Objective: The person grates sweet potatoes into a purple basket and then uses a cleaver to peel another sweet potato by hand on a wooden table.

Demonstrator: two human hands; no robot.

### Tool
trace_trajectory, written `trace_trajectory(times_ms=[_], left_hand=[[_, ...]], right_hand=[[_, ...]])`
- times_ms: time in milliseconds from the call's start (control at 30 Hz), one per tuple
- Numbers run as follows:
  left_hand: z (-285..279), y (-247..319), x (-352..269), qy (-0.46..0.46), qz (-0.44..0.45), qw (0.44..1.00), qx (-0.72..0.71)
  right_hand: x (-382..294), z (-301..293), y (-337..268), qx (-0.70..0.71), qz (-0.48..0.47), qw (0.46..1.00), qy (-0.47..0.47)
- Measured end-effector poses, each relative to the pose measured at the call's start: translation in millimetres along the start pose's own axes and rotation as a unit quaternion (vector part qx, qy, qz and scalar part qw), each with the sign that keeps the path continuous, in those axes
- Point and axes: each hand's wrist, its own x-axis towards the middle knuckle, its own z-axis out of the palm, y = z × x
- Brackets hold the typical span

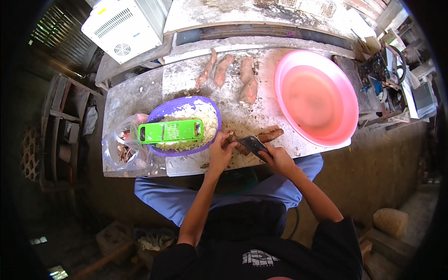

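Observation:
My left hand (221, 150) grips one end of a brown, rough-skinned root (242, 149), probably cassava. In my right hand (280, 159) is a knife with a broad dark blade (252, 144), laid over that root and hiding part of it. Just beyond the blade, another brown root (272, 135) lies on the table. Left of my hands, a purple plastic basin (159, 109) holds a heap of pale sliced pieces (206, 113). Across its top rests a green plastic slicer (171, 131).
Several unpeeled roots (223, 71) lie toward the table's far side. A large pink basin of liquid (280, 75) stands at the right. At the left is a clear plastic bag (111, 148) with brown peelings inside. A white appliance housing (122, 31) sits beyond the table (131, 87).

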Motion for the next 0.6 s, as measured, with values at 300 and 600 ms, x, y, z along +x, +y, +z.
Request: trace_trajectory(times_ms=[300,600], left_hand=[[-0.4,3.4,2.7,-0.013,0.032,0.995,0.093],[8.7,14.4,5.8,0.033,0.039,0.982,0.182]], right_hand=[[2.0,-13.1,-6.8,-0.097,-0.016,0.995,-0.032],[-13.5,27.4,-3.2,-0.219,-0.003,0.970,0.102]])
